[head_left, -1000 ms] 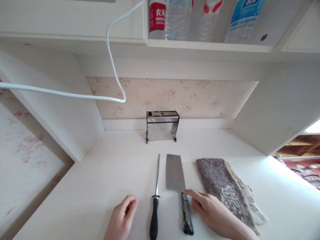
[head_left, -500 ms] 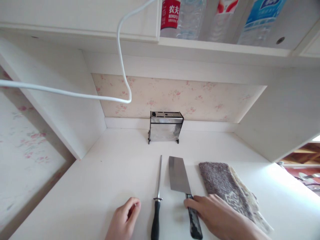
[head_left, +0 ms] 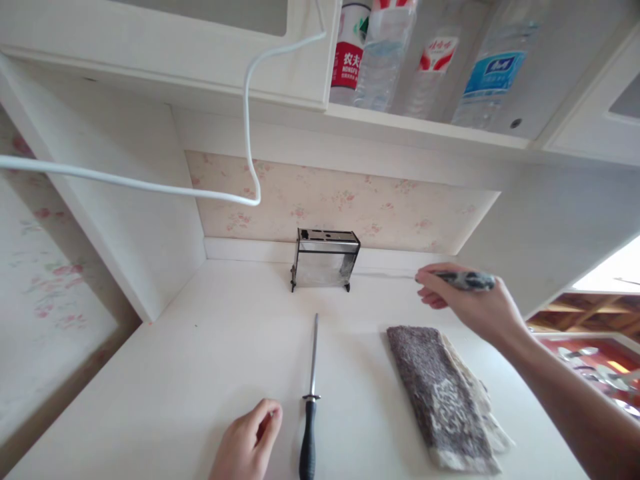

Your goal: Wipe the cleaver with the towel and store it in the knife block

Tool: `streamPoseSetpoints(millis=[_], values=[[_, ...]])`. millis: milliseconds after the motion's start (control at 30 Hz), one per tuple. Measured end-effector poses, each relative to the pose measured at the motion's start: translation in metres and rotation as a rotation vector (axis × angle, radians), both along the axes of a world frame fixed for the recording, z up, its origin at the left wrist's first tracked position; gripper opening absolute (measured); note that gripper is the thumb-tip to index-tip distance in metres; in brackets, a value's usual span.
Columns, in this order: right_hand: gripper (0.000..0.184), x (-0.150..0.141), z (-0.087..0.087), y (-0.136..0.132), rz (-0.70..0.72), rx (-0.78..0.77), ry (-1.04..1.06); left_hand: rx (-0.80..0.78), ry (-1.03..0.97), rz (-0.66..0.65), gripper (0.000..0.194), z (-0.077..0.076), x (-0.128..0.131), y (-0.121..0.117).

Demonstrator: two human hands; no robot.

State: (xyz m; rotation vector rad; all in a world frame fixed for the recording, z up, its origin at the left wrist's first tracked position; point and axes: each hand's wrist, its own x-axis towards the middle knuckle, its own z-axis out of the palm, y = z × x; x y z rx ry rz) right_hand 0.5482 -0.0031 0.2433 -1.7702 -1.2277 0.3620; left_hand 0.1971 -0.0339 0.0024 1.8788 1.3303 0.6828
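My right hand (head_left: 463,300) is raised at the right, its fingers wrapped around the black, mottled handle of a cleaver (head_left: 475,281). The blade appears almost edge-on as a thin pale line pointing left, at the height of the knife block (head_left: 325,270); whether it touches the block I cannot tell. That block has black edges, clear-looking sides and a slotted metal top. On the white counter, my left hand (head_left: 247,437) is loosely curled and holds nothing visible. Just right of it lies a honing steel (head_left: 313,373), black handle toward me.
A folded brown-and-cream towel (head_left: 440,400) lies on the white counter (head_left: 200,387), below my right forearm. Overhead, plastic bottles (head_left: 385,60) stand in an open cabinet. A white cable (head_left: 150,187) hangs across the upper left. Side panels bound the niche.
My right hand has lifted the cleaver off the counter and carried it up and back, turning the blade leftward and edge-on. The left hand has stayed put. The view has shifted slightly.
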Motion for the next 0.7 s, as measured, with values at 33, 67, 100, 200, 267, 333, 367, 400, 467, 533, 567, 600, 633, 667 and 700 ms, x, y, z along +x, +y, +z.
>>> streamPoseSetpoints(millis=[33,67,100,200,267,333,367,400,467,533,567,600,633,667,700], values=[[0.036,-0.001,0.015,0.01,-0.021,0.039,-0.005,0.012,0.007,-0.003,0.039,-0.001,0.0,0.0],[0.033,-0.002,0.029,0.021,-0.021,0.084,-0.011,0.022,0.015,-0.007,0.039,-0.001,0.001,0.001],[0.031,-0.002,0.042,0.033,-0.007,0.128,-0.015,0.03,0.023,-0.01,0.038,-0.001,0.001,0.001],[0.024,-0.005,0.072,0.072,0.042,0.185,-0.006,0.034,0.047,-0.021,0.038,-0.001,0.001,0.001],[0.021,-0.008,0.084,0.098,0.062,0.163,-0.002,0.038,0.057,-0.028,0.039,0.0,0.0,0.001],[0.019,-0.012,0.091,0.12,0.084,0.127,-0.006,0.048,0.064,-0.032,0.04,0.0,-0.001,0.001],[0.018,-0.014,0.093,0.129,0.092,0.109,-0.01,0.053,0.068,-0.032,0.04,0.0,-0.001,0.001],[0.017,-0.017,0.095,0.137,0.096,0.092,-0.017,0.057,0.071,-0.03,0.04,0.001,-0.001,0.001],[0.014,-0.022,0.098,0.15,0.089,0.057,-0.034,0.063,0.074,-0.025,0.039,0.001,-0.001,0.001],[0.014,-0.026,0.1,0.159,0.079,0.032,-0.05,0.068,0.069,-0.023,0.039,0.001,-0.001,0.001],[0.015,-0.027,0.101,0.163,0.073,0.024,-0.058,0.069,0.063,-0.024,0.039,0.001,-0.001,0.0],[0.015,-0.029,0.102,0.167,0.067,0.02,-0.067,0.07,0.056,-0.024,0.039,0.001,-0.001,0.0],[0.015,-0.03,0.103,0.17,0.059,0.016,-0.079,0.072,0.048,-0.025,0.038,0.001,-0.001,0.0],[0.016,-0.03,0.105,0.173,0.05,0.012,-0.092,0.076,0.041,-0.028,0.038,0.0,-0.002,0.0],[0.016,-0.03,0.106,0.176,0.044,0.007,-0.107,0.08,0.034,-0.032,0.037,0.0,-0.002,0.0]])
